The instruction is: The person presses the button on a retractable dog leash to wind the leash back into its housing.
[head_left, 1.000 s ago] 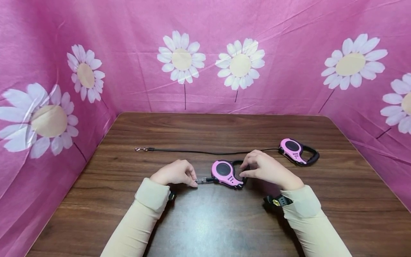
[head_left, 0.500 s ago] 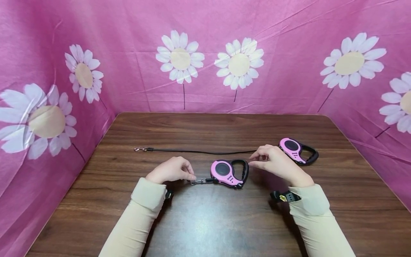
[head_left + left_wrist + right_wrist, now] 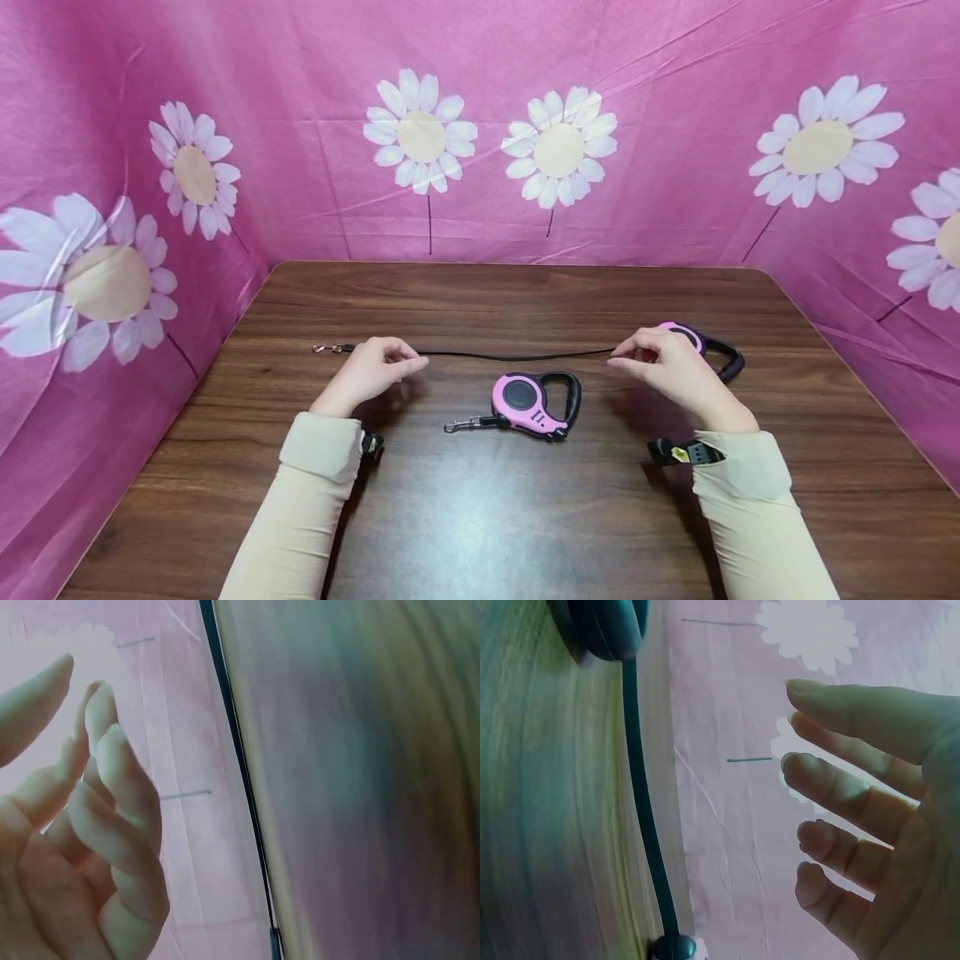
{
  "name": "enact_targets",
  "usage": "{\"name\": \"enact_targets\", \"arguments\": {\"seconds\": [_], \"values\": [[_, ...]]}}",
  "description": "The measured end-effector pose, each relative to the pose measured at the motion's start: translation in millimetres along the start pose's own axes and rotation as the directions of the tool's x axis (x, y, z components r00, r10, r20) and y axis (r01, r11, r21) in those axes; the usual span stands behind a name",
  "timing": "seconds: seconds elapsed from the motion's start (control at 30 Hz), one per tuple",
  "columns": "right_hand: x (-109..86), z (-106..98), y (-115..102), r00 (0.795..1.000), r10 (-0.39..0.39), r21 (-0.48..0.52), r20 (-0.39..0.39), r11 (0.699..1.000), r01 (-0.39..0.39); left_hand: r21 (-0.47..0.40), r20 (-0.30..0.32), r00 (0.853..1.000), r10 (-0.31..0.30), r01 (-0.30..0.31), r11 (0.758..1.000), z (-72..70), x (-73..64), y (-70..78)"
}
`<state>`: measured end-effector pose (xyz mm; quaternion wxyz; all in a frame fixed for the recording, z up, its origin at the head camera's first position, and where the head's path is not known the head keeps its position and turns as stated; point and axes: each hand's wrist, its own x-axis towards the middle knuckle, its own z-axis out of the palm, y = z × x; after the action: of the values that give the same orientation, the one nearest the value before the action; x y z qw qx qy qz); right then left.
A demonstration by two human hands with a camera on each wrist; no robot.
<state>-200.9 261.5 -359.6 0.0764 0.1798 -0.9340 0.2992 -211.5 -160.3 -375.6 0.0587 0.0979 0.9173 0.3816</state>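
Note:
Two pink-and-black retractable dog leashes lie on the table. The near leash [image 3: 520, 395] is wound in, its metal clip [image 3: 462, 425] pointing left and its black loop handle on the right. Behind it, the far leash [image 3: 729, 360] has its black cord [image 3: 517, 358] pulled out leftward to a clip [image 3: 324, 348]. My left hand [image 3: 371, 371] hovers by the left part of that cord, fingers relaxed and holding nothing. Near the far leash's casing, partly covering it in the head view, is my right hand [image 3: 667, 367]. Its fingers [image 3: 840, 780] are loosely spread with nothing between them.
A brown wood-grain table [image 3: 480, 517] carries both leashes. Pink cloth [image 3: 315, 167] printed with white daisies hangs behind it and along both sides. Each wrist wears a black strap [image 3: 686, 452].
My left hand has let go of the near leash's clip and moved up and left. My right hand has moved from that leash's handle rightward and away toward the far leash.

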Motion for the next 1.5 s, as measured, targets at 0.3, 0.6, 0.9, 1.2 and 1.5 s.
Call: {"name": "enact_targets", "arguments": {"seconds": [0.3, 0.6, 0.9, 1.2, 1.5], "values": [[-2.0, -8.0, 5.4, 0.992, 0.033, 0.013, -0.124, 0.999, -0.032, 0.000, -0.118, 0.993, -0.024, 0.024, 1.000, -10.4, 0.2, -8.4], [-5.3, -14.2, 10.4, 0.962, 0.067, 0.007, -0.264, 0.998, -0.067, -0.005, -0.171, 0.985, -0.024, 0.023, 1.000, -16.3, -1.9, -12.7], [-4.3, -19.4, 17.0, 0.930, 0.093, 0.008, -0.357, 0.995, -0.097, 0.004, -0.204, 0.978, -0.027, 0.029, 1.000, -17.7, -1.9, -15.2], [-8.6, -25.0, 25.9, 0.915, 0.174, 0.056, -0.365, 0.985, -0.165, 0.002, -0.215, 0.976, -0.033, 0.034, 0.999, -20.1, -2.7, -15.5], [-11.2, -30.2, 29.3, 0.911, 0.225, 0.105, -0.346, 0.974, -0.201, -0.001, -0.219, 0.975, -0.022, 0.022, 1.000, -22.8, -3.9, -14.6]]}}
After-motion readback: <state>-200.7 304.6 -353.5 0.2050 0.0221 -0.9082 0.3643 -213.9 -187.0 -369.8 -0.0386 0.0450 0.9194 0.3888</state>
